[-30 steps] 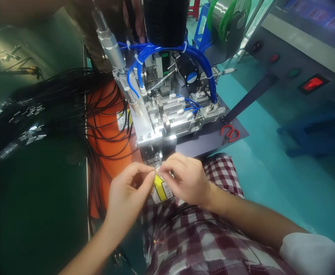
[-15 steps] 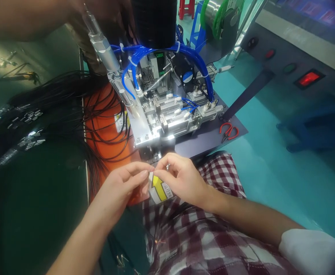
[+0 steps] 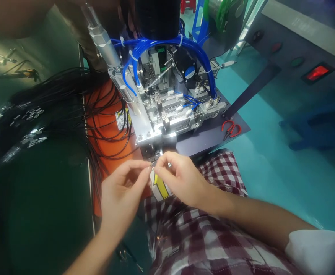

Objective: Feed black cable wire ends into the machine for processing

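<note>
The left hand (image 3: 120, 189) and right hand (image 3: 186, 181) curl into 2 pinches (how tightly, or on what, I cannot tell) near the machine (image 3: 175, 124).

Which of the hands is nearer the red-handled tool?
Right. The right hand is below and left of the red-handled tool in the picture; the left hand is farther left, past the right one.

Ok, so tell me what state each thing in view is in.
Left hand: fingertips pinched, held piece too small to tell
Right hand: fingertips pinched close beside
Rocker switch: glowing red
Red-handled pliers: handles spread
Blue tubing: bundled, arched
Yellow-arrow label: partly covered
Black cables: loosely bunched
</note>
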`<state>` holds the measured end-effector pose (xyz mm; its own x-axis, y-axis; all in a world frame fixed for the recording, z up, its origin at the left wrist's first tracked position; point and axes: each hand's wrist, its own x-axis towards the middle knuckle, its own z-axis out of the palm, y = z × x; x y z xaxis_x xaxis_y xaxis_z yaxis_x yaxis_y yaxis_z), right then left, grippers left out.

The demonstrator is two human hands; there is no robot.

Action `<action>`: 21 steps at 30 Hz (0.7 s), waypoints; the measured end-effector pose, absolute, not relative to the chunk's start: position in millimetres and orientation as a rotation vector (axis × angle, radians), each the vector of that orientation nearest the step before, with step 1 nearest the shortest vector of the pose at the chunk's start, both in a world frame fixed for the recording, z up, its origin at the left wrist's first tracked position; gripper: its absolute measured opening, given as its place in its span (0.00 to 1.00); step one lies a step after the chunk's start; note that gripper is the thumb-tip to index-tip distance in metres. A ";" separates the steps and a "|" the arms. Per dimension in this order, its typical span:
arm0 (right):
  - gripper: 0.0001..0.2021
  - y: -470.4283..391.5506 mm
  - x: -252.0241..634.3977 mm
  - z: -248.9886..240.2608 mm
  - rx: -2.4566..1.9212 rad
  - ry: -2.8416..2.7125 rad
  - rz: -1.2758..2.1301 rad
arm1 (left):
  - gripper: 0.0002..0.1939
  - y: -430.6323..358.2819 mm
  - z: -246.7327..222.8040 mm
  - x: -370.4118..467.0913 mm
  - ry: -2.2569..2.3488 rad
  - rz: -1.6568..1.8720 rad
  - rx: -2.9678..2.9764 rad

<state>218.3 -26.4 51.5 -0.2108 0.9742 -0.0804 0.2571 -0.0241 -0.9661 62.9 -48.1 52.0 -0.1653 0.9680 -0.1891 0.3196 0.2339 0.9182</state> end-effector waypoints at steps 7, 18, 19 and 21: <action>0.07 -22.1 222.2 49.9 -1.276 -1.592 1.263 | 0.16 -35.9 53.5 49.8 1.506 0.814 0.936; 0.13 -31.4 210.8 31.1 -1.117 -2.158 0.460 | 0.16 -28.0 55.5 53.8 1.399 0.827 0.578; 0.12 -31.0 211.7 31.4 -1.099 -2.160 0.458 | 0.16 -26.6 55.5 53.1 1.403 0.826 0.578; 0.10 -26.6 217.2 36.2 -1.142 -2.069 0.561 | 0.17 -24.5 55.2 52.2 1.419 0.820 0.587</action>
